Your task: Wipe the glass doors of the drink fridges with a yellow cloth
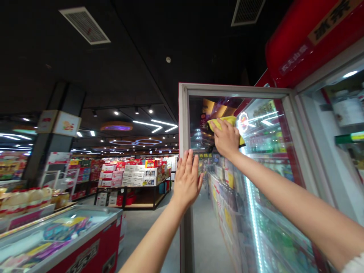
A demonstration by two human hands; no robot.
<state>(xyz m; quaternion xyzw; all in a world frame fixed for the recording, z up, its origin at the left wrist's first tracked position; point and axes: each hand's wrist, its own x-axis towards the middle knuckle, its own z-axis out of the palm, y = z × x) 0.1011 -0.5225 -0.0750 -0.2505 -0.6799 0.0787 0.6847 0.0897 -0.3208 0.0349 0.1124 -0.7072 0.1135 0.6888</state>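
Note:
My right hand presses a yellow cloth with a dark edge against the upper part of a glass door. The cloth is partly hidden under my fingers. On the door's grey frame, at its free edge, rests my left hand, fingers stretched upward and nothing held in it. The door stands open on a red drinks fridge. Shelves and lights are mirrored in the glass.
Low at the left stands a red chest freezer holding colourful packages. Behind it are jugs with red caps and a display table stacked with boxes. A dark pillar rises at the left. Stocked fridge shelves are at the right.

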